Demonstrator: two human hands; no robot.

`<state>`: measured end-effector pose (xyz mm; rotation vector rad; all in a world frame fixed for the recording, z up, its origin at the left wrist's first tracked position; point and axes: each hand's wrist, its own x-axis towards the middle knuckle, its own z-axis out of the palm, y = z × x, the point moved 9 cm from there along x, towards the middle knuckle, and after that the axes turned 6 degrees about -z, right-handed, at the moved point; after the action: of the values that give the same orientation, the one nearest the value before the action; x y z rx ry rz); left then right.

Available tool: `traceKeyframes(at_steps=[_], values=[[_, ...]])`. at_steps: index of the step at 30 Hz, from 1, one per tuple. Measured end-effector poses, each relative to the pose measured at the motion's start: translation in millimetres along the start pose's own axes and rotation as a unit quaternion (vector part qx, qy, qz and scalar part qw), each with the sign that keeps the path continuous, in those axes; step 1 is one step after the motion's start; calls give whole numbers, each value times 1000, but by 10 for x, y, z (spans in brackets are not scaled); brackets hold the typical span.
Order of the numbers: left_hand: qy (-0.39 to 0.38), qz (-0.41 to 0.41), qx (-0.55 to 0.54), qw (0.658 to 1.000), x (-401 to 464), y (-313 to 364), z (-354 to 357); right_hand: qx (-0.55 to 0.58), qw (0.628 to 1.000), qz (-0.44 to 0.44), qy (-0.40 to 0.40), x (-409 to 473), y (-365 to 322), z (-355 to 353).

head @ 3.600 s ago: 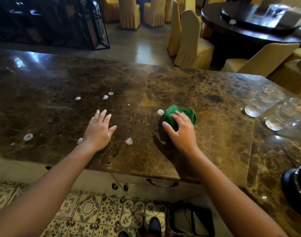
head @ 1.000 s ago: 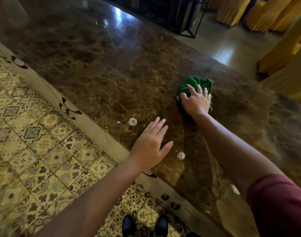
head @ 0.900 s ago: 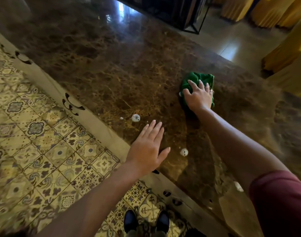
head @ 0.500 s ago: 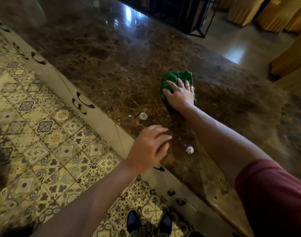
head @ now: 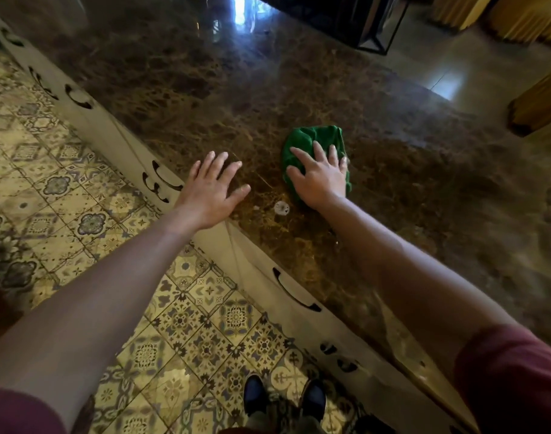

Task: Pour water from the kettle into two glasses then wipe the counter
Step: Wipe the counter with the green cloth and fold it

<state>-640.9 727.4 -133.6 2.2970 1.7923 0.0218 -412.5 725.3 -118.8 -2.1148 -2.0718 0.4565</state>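
The right hand (head: pixel 319 175) lies palm down on a bunched green cloth (head: pixel 315 137), fingers spread and only slightly bent, pressing it flat against the counter (head: pixel 409 189) rather than clutching it. The cloth sits directly beneath the palm and fingers; its crumpled bulk sticks out past the fingertips on the far side, and a narrow strip of green shows at the wrist side, toward the right. The thumb reaches over the cloth's left edge.

Just left of the cloth, the left hand (head: pixel 210 191) rests palm down on the bare marble, fingers straight and splayed, holding nothing. Its heel lies at the counter's near edge, and a gap of stone separates its thumb from the cloth.

Near the cloth's near-left corner, between the two wrists, a small round white spot (head: pixel 281 208) lies on the stone; whether it is a droplet or a scrap cannot be told, as that part is blurred.

The counter is dark brown veined marble, glossy, with a pale front edge (head: pixel 117 142) carrying dark curved cut-outs. On the near side of the cloth, below the counter edge, lies a patterned tile floor (head: pixel 64 189), where the toes of two dark shoes (head: pixel 283 397) show. Dark red sleeves (head: pixel 515 380) cover both upper arms
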Motion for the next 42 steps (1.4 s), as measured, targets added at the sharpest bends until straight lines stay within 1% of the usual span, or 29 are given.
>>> traceKeyframes(at_steps=[2,3,6,9,13,15,18,21,23,25,27,29,31,35,38,42], values=[[22,-26,-63,997,208,-13,-172,-2,1000,14,4,-70,-197,55],[25,-52,-69,996,298,-30,-200,-3,1000,12,5,-142,-302,94],[25,-129,-13,991,417,-88,-73,-16,1000,-22,13,-453,-560,241],[27,-139,-3,990,361,-79,-47,0,999,-41,25,-746,-627,306],[29,-131,1,991,382,-33,-73,-1,998,-32,53,-1132,-355,239],[34,-113,7,993,354,-32,-83,1,997,-8,74,-1431,-102,210],[50,-46,27,997,316,176,-134,4,994,58,94,-1854,345,139],[31,19,4,999,180,715,-18,-12,986,142,89,-2135,702,51],[20,26,-17,999,81,943,97,-4,980,176,89,-2199,778,20],[28,1,-33,999,71,947,120,36,980,159,116,-2108,611,-19],[38,-15,-31,999,91,895,113,54,984,110,126,-1882,242,14],[45,-14,-34,998,104,901,109,29,991,67,109,-1685,-106,120],[53,-13,-33,998,98,922,105,-3,993,57,99,-1625,-196,201],[50,-6,-24,998,75,931,111,-18,990,88,106,-1977,288,161],[51,9,-11,999,62,968,103,-17,984,129,118,-2355,740,47],[34,13,-7,999,70,964,137,-24,972,200,124,-2918,1341,-107]])
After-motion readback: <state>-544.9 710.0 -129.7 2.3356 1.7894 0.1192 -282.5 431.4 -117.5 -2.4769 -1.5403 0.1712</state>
